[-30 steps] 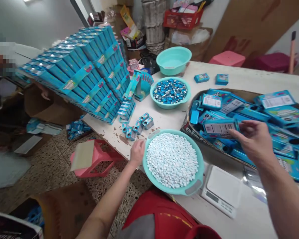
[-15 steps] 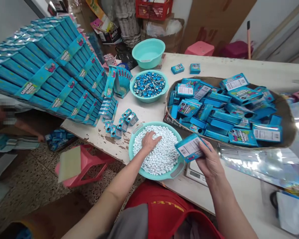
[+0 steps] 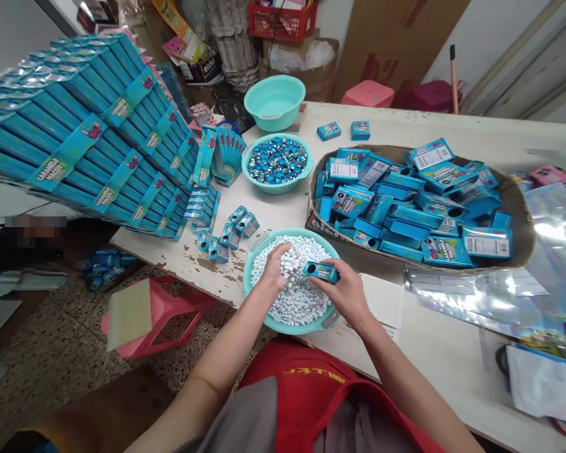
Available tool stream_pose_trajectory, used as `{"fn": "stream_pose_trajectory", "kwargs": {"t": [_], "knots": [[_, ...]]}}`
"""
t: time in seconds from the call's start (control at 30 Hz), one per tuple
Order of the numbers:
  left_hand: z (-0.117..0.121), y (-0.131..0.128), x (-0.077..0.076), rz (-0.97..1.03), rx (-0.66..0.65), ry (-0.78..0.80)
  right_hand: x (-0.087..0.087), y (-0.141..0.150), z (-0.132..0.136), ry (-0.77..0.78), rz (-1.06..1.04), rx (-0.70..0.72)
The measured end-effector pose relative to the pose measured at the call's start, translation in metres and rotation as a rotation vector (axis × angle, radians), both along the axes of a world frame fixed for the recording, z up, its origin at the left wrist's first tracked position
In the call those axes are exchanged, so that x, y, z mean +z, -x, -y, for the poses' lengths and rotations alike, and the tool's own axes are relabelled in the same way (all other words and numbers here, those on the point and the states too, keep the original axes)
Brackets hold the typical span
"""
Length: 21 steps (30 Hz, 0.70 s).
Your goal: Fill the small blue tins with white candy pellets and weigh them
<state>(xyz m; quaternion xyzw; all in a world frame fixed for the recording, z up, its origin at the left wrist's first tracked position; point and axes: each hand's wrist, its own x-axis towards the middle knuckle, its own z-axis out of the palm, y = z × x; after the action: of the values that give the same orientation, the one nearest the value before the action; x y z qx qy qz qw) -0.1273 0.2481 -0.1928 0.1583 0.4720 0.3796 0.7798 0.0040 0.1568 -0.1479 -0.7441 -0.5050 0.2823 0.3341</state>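
A turquoise bowl [image 3: 248, 277] full of small white candies [image 3: 302, 308] stands at the table's near edge. My left hand [image 3: 274, 269] is over the left part of the candies, fingers curled round a handful of them. Over the bowl's right side, my right hand [image 3: 346, 286] grips a small blue carton [image 3: 321, 272] lying on its side. The carton's end with a dark round hole points toward my left hand. Behind the bowl stand several small blue cartons [image 3: 230, 235] with round holes in their tops.
A cut-down cardboard box [image 3: 523, 251] heaped with blue cartons is at the right. Beyond are a bowl of blue and silver caps [image 3: 278, 160] and another turquoise bowl [image 3: 274, 100]. Stacked display boxes [image 3: 89, 132] rise at the left. A white scale [image 3: 382, 299] sits beside my right hand.
My right hand has brought the carton left over the bowl and turned its holed end toward my left hand. My left hand has gathered up candies and lifted slightly.
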Motion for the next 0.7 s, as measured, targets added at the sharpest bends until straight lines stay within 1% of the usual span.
{"fn": "stream_pose_trajectory", "kwargs": {"t": [0.1,0.2,0.37,0.47,0.6,0.7], "knots": [[0.005,-0.004,0.024,0.085,0.084,-0.121,0.000,0.011,-0.005,-0.058,0.067,0.113],[0.006,-0.006,0.036,0.106,0.169,-0.203,0.002,0.018,-0.009,-0.087,0.095,0.162],[0.002,-0.009,0.041,0.079,0.233,-0.186,0.002,0.019,-0.011,-0.112,0.078,0.139],[0.003,-0.014,0.047,0.063,0.277,-0.190,-0.001,0.016,-0.010,-0.117,0.052,0.131],[0.003,-0.020,0.050,0.061,0.232,-0.161,-0.010,0.010,-0.012,-0.104,0.040,0.067],[0.004,-0.020,0.053,0.064,0.208,-0.163,-0.008,0.009,-0.012,-0.108,0.001,0.045]]}}
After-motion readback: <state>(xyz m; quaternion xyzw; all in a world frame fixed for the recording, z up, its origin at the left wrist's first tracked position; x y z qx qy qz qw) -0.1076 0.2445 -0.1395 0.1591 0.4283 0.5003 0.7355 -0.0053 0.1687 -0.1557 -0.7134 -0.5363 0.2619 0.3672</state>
